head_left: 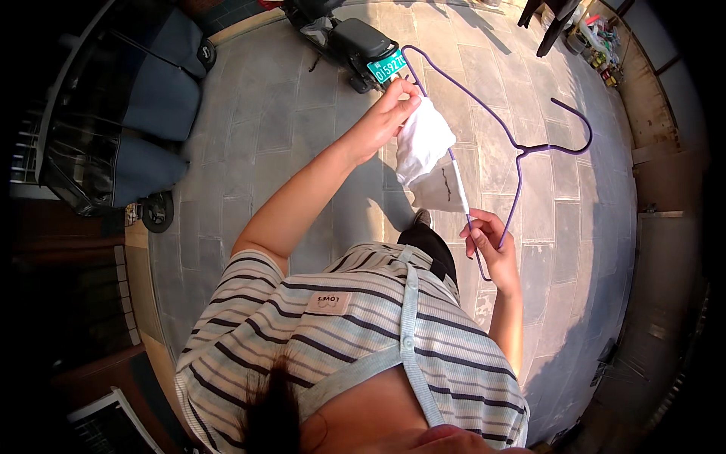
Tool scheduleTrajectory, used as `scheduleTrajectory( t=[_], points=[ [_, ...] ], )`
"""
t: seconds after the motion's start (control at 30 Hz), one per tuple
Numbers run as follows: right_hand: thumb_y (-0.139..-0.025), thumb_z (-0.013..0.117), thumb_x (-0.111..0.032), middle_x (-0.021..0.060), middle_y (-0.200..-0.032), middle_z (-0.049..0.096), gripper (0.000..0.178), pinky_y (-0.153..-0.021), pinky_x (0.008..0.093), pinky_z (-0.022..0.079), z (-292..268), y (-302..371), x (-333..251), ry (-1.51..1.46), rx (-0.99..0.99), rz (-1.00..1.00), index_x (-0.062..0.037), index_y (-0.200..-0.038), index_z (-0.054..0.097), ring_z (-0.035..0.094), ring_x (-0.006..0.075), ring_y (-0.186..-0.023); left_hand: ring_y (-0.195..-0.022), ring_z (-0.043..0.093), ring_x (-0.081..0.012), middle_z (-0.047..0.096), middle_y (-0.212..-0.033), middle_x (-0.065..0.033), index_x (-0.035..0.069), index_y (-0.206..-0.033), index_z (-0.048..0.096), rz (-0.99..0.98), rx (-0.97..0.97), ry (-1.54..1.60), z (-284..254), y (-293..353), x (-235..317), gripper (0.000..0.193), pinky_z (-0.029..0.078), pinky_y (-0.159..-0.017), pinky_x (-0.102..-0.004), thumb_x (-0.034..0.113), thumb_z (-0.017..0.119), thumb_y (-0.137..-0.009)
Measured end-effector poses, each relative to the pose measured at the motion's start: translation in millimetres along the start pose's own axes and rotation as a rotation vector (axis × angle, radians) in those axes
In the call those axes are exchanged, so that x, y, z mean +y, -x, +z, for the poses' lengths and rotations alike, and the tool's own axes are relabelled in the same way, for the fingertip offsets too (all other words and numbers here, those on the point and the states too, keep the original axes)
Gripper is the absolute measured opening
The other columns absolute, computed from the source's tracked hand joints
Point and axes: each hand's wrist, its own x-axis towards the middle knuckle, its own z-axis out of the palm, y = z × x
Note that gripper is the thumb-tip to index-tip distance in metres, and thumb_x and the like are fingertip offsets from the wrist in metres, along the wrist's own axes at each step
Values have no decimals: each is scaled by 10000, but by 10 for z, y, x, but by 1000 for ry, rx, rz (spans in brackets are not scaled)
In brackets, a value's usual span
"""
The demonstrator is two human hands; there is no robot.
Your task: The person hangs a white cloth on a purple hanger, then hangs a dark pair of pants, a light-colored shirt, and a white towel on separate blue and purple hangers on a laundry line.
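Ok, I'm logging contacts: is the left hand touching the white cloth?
Touching. The head view shows the left hand gripping the white cloth at its upper end.

Outdoor paved yard (249,144), vehicles parked; home-like, not certain.
Sunlit paving slabs (552,261), scooter (363,36) with green rear plate (386,66), dark wheeled vehicle (159,98) at left, clutter (594,41) near wall (639,113), upper right.

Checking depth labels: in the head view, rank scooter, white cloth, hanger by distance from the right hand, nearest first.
1. Hanger: held in the right hand.
2. White cloth: ahead and left, by the left hand.
3. Scooter: farthest, beyond the cloth.
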Motion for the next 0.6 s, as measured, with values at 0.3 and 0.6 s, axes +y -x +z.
scheduleTrajectory(
  t=[0.3,0.6],
  points=[
    [-923,496,-59,53,-848,584,286,-596,218,434,-744,-1331,-540,89,-134,38,3,-1202,481,507,86,-633,-861,504,-45,562,-889,15,64,-958,492,224,287,-108,-414,-1447,-50,77,382,-770,-204,125,526,-926],
    [-931,513,-113,65,-854,583,342,-587,234,441,-1187,-2473,-1173,93,-12,-15,-18,-1248,429,520,94,-641,-1181,465,-191,507,-1267,-114,88,-1142,415,241,37,70,-763,-2924,-132,246,349,-977,-350,159,497,-922]
  ],
)
